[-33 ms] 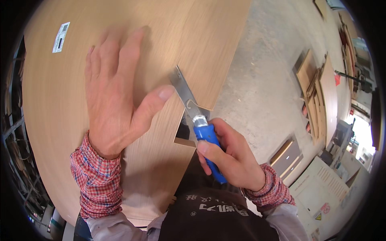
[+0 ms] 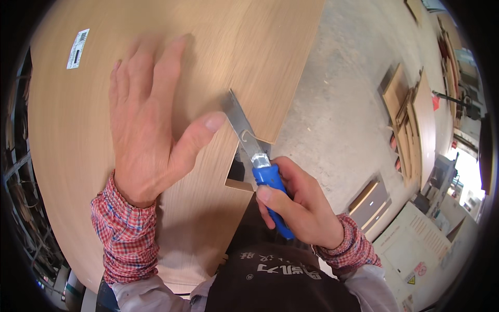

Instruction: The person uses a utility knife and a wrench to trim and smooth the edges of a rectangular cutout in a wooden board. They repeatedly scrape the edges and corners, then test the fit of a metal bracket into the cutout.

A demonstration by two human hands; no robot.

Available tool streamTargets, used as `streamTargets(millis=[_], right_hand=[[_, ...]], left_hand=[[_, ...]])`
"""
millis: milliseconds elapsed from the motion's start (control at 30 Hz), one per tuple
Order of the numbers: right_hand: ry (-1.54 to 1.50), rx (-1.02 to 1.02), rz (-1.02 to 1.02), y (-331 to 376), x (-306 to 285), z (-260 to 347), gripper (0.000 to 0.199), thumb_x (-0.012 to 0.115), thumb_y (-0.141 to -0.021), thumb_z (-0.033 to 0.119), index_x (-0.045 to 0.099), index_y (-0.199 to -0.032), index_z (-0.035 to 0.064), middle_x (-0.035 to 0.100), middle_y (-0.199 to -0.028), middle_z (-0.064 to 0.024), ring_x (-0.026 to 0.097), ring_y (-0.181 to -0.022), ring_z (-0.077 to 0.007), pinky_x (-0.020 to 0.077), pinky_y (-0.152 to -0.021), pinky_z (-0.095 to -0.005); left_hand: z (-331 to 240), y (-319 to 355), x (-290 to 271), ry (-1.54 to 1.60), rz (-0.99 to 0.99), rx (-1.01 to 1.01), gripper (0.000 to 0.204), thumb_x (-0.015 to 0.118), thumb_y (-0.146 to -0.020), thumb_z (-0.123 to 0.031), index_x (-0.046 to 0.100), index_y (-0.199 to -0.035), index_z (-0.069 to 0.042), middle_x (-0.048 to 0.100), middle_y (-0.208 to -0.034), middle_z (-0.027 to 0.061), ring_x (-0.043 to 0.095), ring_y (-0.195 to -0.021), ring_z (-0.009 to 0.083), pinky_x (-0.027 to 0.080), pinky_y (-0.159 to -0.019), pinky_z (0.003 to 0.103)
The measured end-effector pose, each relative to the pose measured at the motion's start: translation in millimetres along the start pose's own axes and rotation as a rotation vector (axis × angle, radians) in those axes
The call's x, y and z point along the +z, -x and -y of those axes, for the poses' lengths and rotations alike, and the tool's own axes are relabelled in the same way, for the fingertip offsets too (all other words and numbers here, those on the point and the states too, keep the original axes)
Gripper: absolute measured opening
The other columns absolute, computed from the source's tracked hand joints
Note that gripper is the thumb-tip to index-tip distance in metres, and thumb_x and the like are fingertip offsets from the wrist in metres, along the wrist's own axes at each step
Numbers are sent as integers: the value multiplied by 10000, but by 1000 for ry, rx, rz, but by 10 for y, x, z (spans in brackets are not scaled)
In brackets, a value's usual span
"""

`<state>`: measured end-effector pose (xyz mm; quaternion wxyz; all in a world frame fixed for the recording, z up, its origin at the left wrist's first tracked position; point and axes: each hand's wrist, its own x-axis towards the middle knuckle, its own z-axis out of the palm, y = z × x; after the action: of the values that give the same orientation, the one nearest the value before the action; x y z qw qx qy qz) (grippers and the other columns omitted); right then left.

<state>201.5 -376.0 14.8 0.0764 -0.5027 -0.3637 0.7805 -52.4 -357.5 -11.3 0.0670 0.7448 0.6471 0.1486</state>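
A large wood-grain panel [image 2: 270, 57] spreads out in front of me, with a rectangular notch [image 2: 237, 169] cut into its right edge. My left hand [image 2: 148, 125] lies flat on the panel, fingers stretched and thumb out toward the blade. In my right hand [image 2: 306, 208] is a knife with a blue handle [image 2: 269, 179] and a long flat steel blade, held with the thumb along the handle. The blade slants up and left over the notch, its tip at the inner corner. A thin pale curl [image 2: 244, 136] clings to the blade.
A white label [image 2: 78, 48] is stuck on the panel's upper left. To the right, boards [image 2: 408, 122] lean in a stack above the concrete floor [image 2: 343, 67]. A pale machine cabinet [image 2: 413, 236] stands lower right. Metal racking [image 2: 21, 166] runs along the left.
The knife and my right hand have shifted slightly down toward me. My left hand stays in nearly the same place on the panel.
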Motion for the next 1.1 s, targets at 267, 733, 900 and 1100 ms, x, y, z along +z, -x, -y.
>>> streamTargets(millis=[267,733,900,1100], right_hand=[[-43,-11,19,-78,-69,63,252,612,-1031,232,524,-1096,4,591,-776,-30,571,-619,-94,460,-569,-268],[-75,-7,56,-21,-107,-18,253,612,-1045,219,505,-1117,1,599,-797,-44,586,-623,-101,458,-581,-257],[-101,5,-16,17,-12,-58,274,618,-1030,244,517,-1095,-2,594,-775,-35,576,-619,-95,466,-569,-272],[-58,4,0,71,-39,-12,237,603,-1054,212,497,-1115,8,604,-805,-48,589,-625,-96,453,-586,-246]], left_hand=[[-8,-15,-22,1,6,19,825,581,-918,-531,436,-1542,-12,401,-1567,267,346,-1470,462,263,-1204,530],[21,-4,12,-6,-10,19,839,578,-925,-554,420,-1556,-24,386,-1579,265,334,-1477,461,256,-1208,531],[17,-11,14,-31,-13,20,832,578,-931,-548,417,-1557,-24,387,-1578,264,337,-1474,459,260,-1207,527],[18,6,8,-24,-17,24,839,581,-928,-554,412,-1560,-27,382,-1582,263,333,-1475,458,257,-1208,525]])
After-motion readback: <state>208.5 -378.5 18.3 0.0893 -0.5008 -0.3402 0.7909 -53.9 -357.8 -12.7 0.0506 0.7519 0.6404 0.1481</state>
